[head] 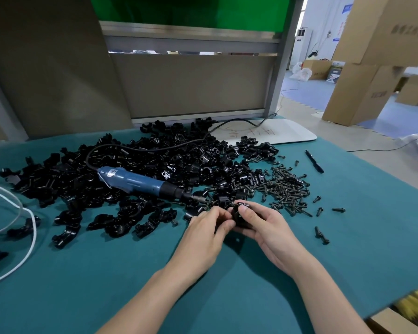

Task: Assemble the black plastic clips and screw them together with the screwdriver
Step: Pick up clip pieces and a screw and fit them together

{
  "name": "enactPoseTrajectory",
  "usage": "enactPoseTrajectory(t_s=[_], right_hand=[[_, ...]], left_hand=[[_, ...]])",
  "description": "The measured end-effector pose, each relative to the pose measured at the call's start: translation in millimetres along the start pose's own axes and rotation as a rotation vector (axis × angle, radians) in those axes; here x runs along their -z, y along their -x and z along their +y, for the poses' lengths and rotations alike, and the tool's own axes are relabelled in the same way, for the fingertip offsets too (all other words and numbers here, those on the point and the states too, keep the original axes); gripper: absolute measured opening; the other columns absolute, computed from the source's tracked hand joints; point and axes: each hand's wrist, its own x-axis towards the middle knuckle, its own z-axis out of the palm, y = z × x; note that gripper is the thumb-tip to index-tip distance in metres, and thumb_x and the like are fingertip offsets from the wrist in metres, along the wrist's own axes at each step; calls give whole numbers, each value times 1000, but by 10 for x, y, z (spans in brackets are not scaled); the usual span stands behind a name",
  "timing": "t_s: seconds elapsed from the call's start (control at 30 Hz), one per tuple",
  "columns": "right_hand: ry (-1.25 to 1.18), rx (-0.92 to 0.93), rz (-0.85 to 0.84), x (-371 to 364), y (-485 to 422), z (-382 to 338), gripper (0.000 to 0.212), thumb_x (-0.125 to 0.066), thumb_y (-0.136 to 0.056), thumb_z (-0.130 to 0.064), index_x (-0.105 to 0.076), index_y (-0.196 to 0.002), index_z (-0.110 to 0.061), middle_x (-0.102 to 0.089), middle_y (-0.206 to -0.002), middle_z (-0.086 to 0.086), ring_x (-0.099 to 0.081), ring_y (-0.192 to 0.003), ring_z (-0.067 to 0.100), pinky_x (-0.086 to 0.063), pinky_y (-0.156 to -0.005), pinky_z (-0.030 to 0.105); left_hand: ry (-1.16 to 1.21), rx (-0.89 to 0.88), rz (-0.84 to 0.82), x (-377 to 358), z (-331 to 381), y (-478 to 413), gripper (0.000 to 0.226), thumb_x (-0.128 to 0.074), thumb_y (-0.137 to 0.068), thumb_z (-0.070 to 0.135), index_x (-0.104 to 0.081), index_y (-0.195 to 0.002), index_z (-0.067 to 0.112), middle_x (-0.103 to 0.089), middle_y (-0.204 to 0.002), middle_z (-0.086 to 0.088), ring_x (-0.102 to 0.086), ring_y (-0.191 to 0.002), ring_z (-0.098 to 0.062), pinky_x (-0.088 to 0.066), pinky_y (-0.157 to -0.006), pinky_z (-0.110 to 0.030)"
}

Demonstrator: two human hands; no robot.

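Person's left hand point(209, 222), right hand point(266, 224), fingers of both curled round one black plastic clip point(239, 216), blue electric screwdriver point(140, 180) lying on clip pile point(70, 179), teal worktop point(130, 280)

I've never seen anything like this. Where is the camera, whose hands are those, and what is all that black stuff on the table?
There is no machine here. A person is working, and the one camera sits on their head, looking down at the hands. The left hand and right hand together grip one black clip, with what looks like a screw at its top. On the green table lies a big heap of loose clips. A blue electric screwdriver rests on the heap. A pile of screws lies to the right, with a black pen beyond.
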Motion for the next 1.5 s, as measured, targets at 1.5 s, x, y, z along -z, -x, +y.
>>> enactPoseTrajectory(t_s=[1.5], right_hand=[[236,63,-42,14,27,46,25,-74,-90,-35,-77,-114,-28,-75,-118,5,-71,-114,23,-58,-100,43]], left_hand=[[349,30,170,37,33,-4,22,-52,-97,57,-64,-90,40,-62,-68,21,-49,-60,2,-40,-58,-15]])
